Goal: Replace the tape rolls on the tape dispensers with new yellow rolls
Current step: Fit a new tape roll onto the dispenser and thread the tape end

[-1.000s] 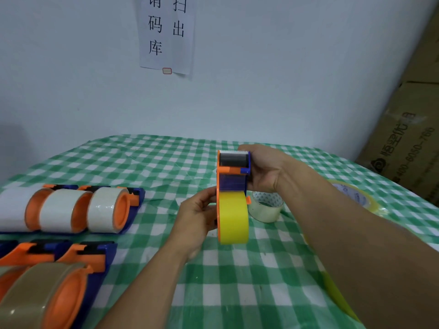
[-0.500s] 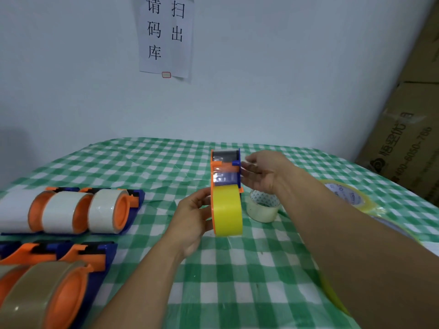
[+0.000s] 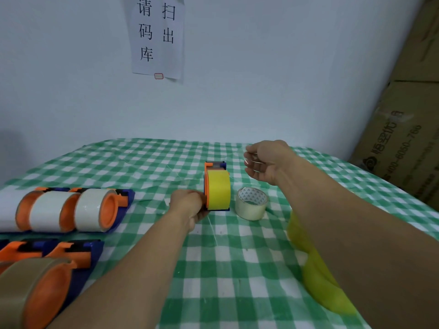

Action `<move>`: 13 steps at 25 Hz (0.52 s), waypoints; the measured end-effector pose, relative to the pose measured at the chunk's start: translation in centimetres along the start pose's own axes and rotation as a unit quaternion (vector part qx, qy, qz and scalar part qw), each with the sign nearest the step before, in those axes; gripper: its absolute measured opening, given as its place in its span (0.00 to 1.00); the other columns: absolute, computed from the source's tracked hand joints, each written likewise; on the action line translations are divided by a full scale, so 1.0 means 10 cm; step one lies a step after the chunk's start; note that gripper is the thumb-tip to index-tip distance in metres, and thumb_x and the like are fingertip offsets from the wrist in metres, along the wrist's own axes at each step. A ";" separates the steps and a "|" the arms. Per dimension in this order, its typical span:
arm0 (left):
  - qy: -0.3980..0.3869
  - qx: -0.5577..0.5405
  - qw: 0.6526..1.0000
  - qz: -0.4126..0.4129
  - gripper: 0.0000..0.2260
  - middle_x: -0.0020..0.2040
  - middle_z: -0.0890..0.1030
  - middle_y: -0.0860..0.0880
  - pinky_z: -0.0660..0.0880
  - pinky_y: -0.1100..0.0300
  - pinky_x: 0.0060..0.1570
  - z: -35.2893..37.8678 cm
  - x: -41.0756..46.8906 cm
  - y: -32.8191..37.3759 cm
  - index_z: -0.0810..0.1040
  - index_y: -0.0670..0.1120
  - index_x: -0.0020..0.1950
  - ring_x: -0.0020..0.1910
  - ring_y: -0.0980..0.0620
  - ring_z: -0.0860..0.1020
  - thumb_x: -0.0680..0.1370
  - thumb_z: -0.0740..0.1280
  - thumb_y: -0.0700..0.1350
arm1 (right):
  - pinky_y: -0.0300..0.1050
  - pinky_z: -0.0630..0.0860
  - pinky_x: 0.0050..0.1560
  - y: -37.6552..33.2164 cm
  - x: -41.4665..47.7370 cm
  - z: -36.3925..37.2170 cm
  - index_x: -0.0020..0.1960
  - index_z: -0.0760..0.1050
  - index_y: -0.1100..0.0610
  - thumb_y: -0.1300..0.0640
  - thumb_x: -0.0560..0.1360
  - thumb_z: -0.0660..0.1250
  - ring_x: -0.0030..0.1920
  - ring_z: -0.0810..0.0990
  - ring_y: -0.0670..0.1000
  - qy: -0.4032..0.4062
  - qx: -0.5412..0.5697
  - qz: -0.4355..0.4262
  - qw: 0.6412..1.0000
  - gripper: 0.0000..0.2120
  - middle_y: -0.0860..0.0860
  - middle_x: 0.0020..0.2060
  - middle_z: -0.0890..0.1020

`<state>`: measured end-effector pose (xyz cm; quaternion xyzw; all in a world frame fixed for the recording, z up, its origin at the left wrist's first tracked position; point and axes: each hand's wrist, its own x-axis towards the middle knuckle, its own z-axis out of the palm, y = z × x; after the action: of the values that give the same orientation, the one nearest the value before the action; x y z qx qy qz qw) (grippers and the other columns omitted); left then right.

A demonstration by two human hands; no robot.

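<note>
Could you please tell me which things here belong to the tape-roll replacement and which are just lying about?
Job in hand:
- dispenser with yellow roll, gripped by the left hand
- spare yellow rolls
- white-roll dispensers
- brown-roll dispensers
- clear roll, beside the held dispenser

Lying about:
- paper notice on the wall
- cardboard boxes

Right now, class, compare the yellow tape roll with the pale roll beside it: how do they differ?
The yellow roll is opaque; the pale roll is translucent. The yellow roll stands on edge, mounted in the dispenser held by the left hand; the pale roll lies flat and loose on the tablecloth. Both are tape rolls.
</note>
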<state>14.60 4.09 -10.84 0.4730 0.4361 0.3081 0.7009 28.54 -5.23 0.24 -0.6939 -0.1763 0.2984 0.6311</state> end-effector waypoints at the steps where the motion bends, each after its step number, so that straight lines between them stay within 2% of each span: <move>1: 0.003 0.005 1.000 -0.001 0.07 0.39 0.81 0.39 0.76 0.63 0.23 0.03 0.06 -0.02 0.79 0.35 0.43 0.34 0.47 0.79 0.77 0.65 0.26 | 0.42 0.79 0.31 -0.01 -0.01 -0.01 0.50 0.78 0.60 0.65 0.79 0.65 0.33 0.78 0.51 -0.001 -0.001 -0.004 1.000 0.03 0.54 0.37 0.81; 5: 0.016 0.033 0.999 0.005 0.04 0.46 0.83 0.37 0.80 0.57 0.28 0.13 0.30 -0.11 0.80 0.33 0.48 0.40 0.43 0.83 0.77 0.66 0.27 | 0.44 0.79 0.33 -0.07 0.00 -0.07 0.50 0.78 0.61 0.64 0.79 0.66 0.32 0.78 0.51 -0.003 0.001 -0.020 1.000 0.02 0.53 0.36 0.80; 9: 0.032 0.048 0.998 -0.002 0.08 0.49 0.82 0.36 0.79 0.55 0.25 0.19 0.48 -0.19 0.80 0.34 0.51 0.44 0.38 0.84 0.75 0.67 0.25 | 0.43 0.79 0.32 -0.09 0.04 -0.06 0.54 0.78 0.61 0.64 0.79 0.66 0.32 0.78 0.50 -0.010 0.001 -0.024 1.000 0.04 0.54 0.37 0.80; 13: 0.044 0.080 0.996 -0.005 0.11 0.51 0.82 0.35 0.81 0.49 0.28 0.24 0.64 -0.27 0.80 0.35 0.50 0.43 0.35 0.84 0.71 0.70 0.25 | 0.43 0.79 0.32 -0.07 0.08 -0.08 0.55 0.78 0.62 0.64 0.79 0.67 0.31 0.79 0.50 -0.020 -0.002 -0.027 0.999 0.05 0.53 0.36 0.81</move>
<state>19.56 7.57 -15.00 0.5113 0.4916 0.2892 0.6428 29.79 -5.26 0.78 -0.6843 -0.2081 0.2943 0.6339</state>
